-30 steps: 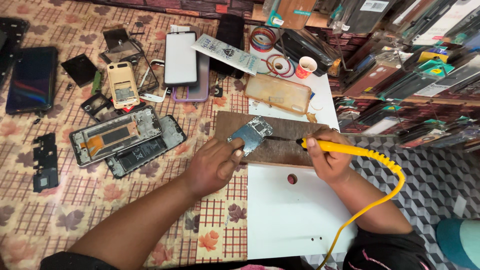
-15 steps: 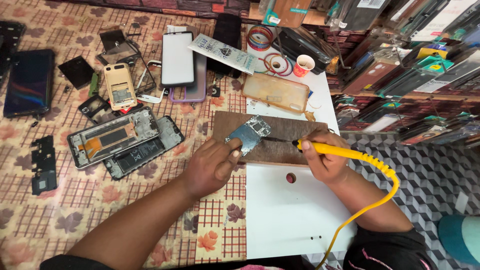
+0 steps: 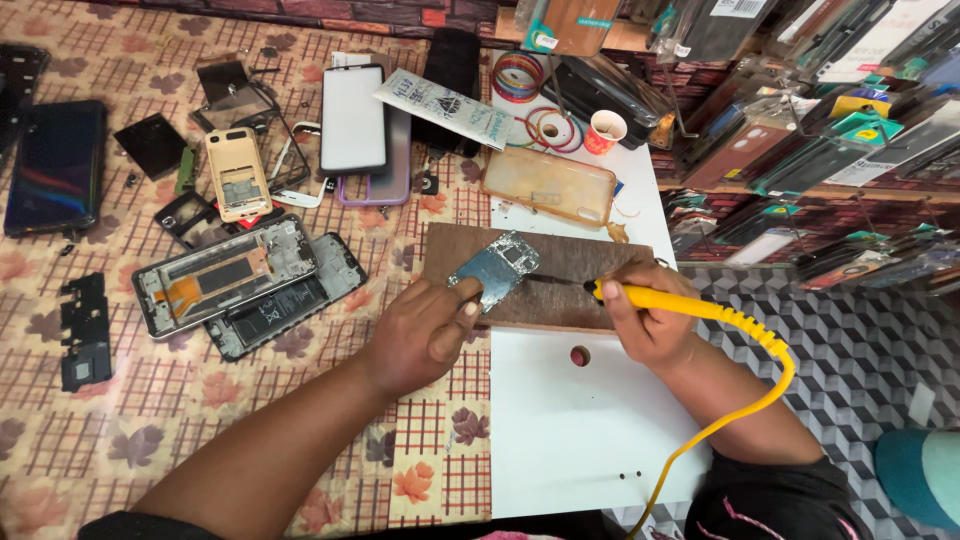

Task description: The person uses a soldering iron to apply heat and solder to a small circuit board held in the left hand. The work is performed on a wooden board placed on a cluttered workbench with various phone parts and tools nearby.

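Observation:
My left hand (image 3: pixel 425 330) pins a small silver-blue circuit board (image 3: pixel 497 266) against a brown wooden block (image 3: pixel 580 262), fingers curled on the board's near edge. My right hand (image 3: pixel 645 318) grips a yellow-handled soldering iron (image 3: pixel 680 301). Its dark tip points left and reaches the board's right edge. The iron's yellow cord (image 3: pixel 755 395) loops down past my right forearm.
A white board (image 3: pixel 560 420) lies under the block. Opened phone frames (image 3: pixel 222 275), a black battery unit (image 3: pixel 285 305), a dark phone (image 3: pixel 55 165), a white screen panel (image 3: pixel 353 118) and a clear orange case (image 3: pixel 548 185) lie about. Packaged goods (image 3: pixel 830 110) hang at right.
The soldering iron's tip has moved slightly left toward the circuit board. My left hand stays on the board.

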